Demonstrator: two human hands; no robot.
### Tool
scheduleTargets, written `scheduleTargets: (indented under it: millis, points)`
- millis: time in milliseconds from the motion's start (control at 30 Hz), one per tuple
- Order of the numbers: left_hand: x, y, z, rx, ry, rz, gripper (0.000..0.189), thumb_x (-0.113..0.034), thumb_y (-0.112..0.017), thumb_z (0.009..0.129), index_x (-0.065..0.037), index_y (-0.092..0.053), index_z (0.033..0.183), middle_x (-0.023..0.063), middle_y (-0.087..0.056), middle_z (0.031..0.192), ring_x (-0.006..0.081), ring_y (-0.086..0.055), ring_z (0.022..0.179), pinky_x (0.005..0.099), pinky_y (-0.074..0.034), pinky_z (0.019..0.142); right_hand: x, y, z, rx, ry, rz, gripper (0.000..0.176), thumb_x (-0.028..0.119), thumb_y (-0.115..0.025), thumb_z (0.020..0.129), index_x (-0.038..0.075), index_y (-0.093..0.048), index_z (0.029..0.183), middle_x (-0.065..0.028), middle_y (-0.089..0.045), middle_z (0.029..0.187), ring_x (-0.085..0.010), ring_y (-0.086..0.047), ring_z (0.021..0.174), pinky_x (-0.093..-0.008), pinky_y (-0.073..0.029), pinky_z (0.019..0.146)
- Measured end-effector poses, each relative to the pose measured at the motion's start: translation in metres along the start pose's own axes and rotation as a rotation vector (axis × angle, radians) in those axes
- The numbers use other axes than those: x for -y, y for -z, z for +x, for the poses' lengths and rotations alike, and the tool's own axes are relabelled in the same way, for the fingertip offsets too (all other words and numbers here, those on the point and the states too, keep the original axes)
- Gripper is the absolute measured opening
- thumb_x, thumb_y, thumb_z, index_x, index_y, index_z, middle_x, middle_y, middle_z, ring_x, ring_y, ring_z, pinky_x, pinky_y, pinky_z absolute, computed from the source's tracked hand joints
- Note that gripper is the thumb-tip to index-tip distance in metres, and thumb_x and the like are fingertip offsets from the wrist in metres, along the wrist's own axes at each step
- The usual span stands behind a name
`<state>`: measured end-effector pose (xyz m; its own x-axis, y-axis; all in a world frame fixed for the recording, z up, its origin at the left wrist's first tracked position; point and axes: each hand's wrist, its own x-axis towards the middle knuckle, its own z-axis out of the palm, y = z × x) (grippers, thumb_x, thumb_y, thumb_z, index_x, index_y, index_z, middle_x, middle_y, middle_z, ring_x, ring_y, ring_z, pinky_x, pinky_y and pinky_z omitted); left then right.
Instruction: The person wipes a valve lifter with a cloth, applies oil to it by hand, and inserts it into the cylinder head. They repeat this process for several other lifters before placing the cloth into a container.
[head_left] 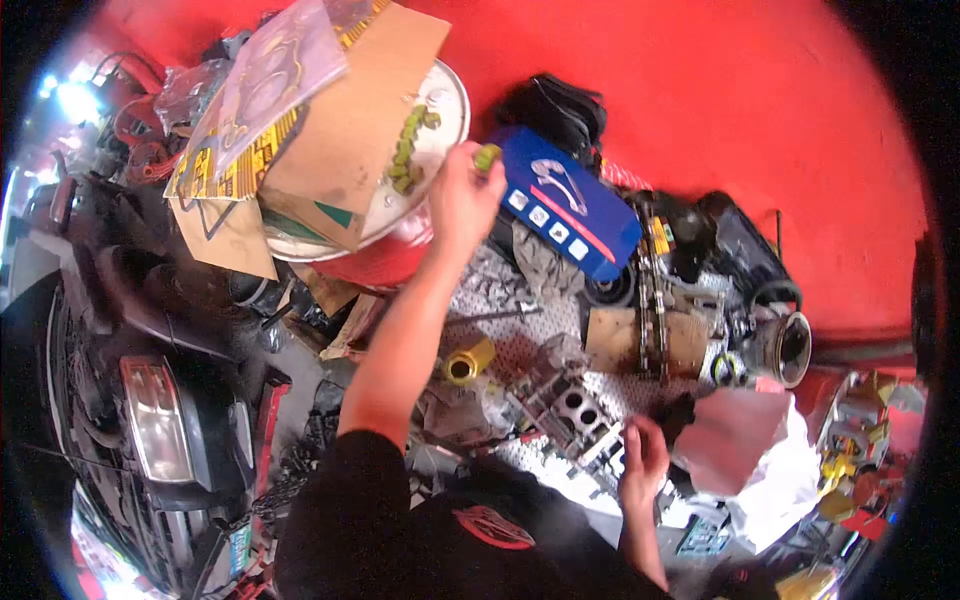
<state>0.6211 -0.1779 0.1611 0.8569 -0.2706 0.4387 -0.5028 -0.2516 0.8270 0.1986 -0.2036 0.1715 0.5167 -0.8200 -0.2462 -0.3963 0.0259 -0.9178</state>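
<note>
My left hand point(465, 195) is closed in a pinch on a small green part point(487, 157), between the rim of a round white tray point(455, 100) and a blue box point(570, 205). Several similar green parts point(405, 150) lie in a row on the tray, beside a sheet of cardboard point(350, 120). Lower right, my right hand point(645, 465) is at the edge of a metal engine part point(575, 410) with round bores. Its fingers look loosely bent and apart, with nothing visible in them.
A yellow cylinder point(470, 361) lies left of the engine part. Long metal shafts point(652, 300) rest across cardboard at the right, near a metal ring-ended pipe point(793, 350). White paper or plastic point(770, 490) is at the lower right. A car headlight point(155, 420) is at the left.
</note>
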Motion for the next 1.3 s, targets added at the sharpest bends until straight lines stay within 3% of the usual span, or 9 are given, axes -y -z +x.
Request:
scheduleTargets:
  millis: [33, 67, 300, 467, 567, 633, 733, 867, 1300]
  points:
    - [-0.035, 0.009, -0.036, 0.041, 0.011, -0.191, 0.036, -0.003, -0.072, 0.077, -0.001, -0.055, 0.109, 0.0072, -0.065, 0.084, 0.0136, -0.061, 0.071, 0.0285, -0.051, 0.066, 0.012, -0.011, 0.007, 0.04, 0.033, 0.087, 0.021, 0.013, -0.056, 0.095, -0.003, -0.058, 0.109, -0.0096, -0.063, 0.101, -0.0157, -0.059, 0.09, -0.0282, -0.046, 0.084]
    - [-0.05, 0.015, -0.072, 0.056, -0.015, -0.246, 0.039, 0.0, -0.072, 0.076, 0.0, -0.053, 0.111, 0.0064, -0.063, 0.092, 0.0123, -0.06, 0.079, 0.0279, -0.05, 0.072, 0.024, -0.022, 0.012, 0.102, 0.053, 0.212, 0.024, 0.013, -0.057, 0.095, -0.003, -0.056, 0.113, -0.0103, -0.062, 0.104, -0.0155, -0.059, 0.092, -0.0286, -0.047, 0.086]
    - [-0.137, 0.046, -0.259, 0.209, -0.031, -0.557, 0.046, 0.011, -0.062, 0.081, 0.0, -0.04, 0.12, 0.0149, -0.054, 0.116, 0.0222, -0.057, 0.109, 0.0346, -0.047, 0.093, 0.065, -0.044, -0.002, 0.295, 0.34, 0.363, 0.039, 0.009, -0.063, 0.091, 0.0, -0.051, 0.127, -0.0094, -0.06, 0.114, -0.015, -0.056, 0.102, -0.0276, -0.045, 0.09]
    - [-0.173, 0.073, -0.309, 0.299, -0.215, -0.421, 0.047, 0.014, -0.06, 0.076, -0.001, -0.048, 0.119, 0.0137, -0.054, 0.121, 0.022, -0.057, 0.109, 0.0336, -0.046, 0.094, 0.041, -0.004, -0.052, 0.29, 0.373, 0.468, 0.022, 0.003, -0.071, 0.082, -0.001, -0.063, 0.102, -0.0087, -0.062, 0.105, -0.013, -0.059, 0.088, -0.0257, -0.049, 0.077]
    - [-0.214, 0.098, -0.334, 0.362, -0.084, -0.325, 0.044, 0.009, -0.066, 0.071, -0.003, -0.057, 0.113, 0.0132, -0.061, 0.111, 0.0259, -0.06, 0.102, 0.0349, -0.049, 0.088, 0.04, 0.034, -0.071, 0.171, 0.703, 0.094, 0.022, 0.003, -0.074, 0.078, -0.001, -0.063, 0.096, -0.011, -0.062, 0.104, -0.0153, -0.061, 0.081, -0.0278, -0.051, 0.072]
    - [-0.231, 0.113, -0.351, 0.396, 0.048, -0.363, 0.042, 0.007, -0.067, 0.072, -0.004, -0.06, 0.113, 0.0114, -0.063, 0.106, 0.0231, -0.06, 0.102, 0.0339, -0.049, 0.087, 0.048, 0.058, -0.087, 0.133, 0.678, -0.05, 0.028, 0.003, -0.077, 0.072, 0.002, -0.061, 0.095, -0.0115, -0.062, 0.1, -0.0187, -0.063, 0.077, -0.03, -0.052, 0.069]
    - [-0.265, 0.131, -0.36, 0.449, 0.06, -0.295, 0.034, 0.003, -0.067, 0.075, -0.004, -0.062, 0.108, 0.0091, -0.064, 0.095, 0.0243, -0.061, 0.097, 0.035, -0.049, 0.084, 0.048, 0.077, -0.105, 0.162, 0.627, -0.138, 0.038, 0.001, -0.076, 0.067, 0.005, -0.061, 0.101, -0.0118, -0.061, 0.099, -0.0242, -0.064, 0.083, -0.0324, -0.053, 0.073]
    - [-0.271, 0.143, -0.342, 0.619, -0.401, -0.061, 0.032, -0.001, -0.068, 0.075, -0.004, -0.063, 0.107, 0.0118, -0.063, 0.092, 0.0305, -0.058, 0.082, 0.0372, -0.048, 0.076, 0.049, 0.088, -0.115, 0.208, 0.855, -0.202, 0.045, 0.0, -0.075, 0.066, 0.005, -0.062, 0.108, -0.0138, -0.058, 0.107, -0.0321, -0.061, 0.097, -0.0373, -0.053, 0.081]
    - [-0.189, 0.188, -0.267, 1.233, -0.437, 0.115, 0.007, -0.008, -0.058, 0.084, -0.004, -0.056, 0.089, 0.0165, -0.06, 0.083, 0.0369, -0.059, 0.081, 0.046, -0.047, 0.07, 0.073, -0.003, -0.134, 0.248, 0.775, -0.472, 0.046, 0.006, -0.074, 0.07, 0.006, -0.06, 0.114, -0.014, -0.06, 0.102, -0.0331, -0.06, 0.093, -0.0393, -0.051, 0.08]
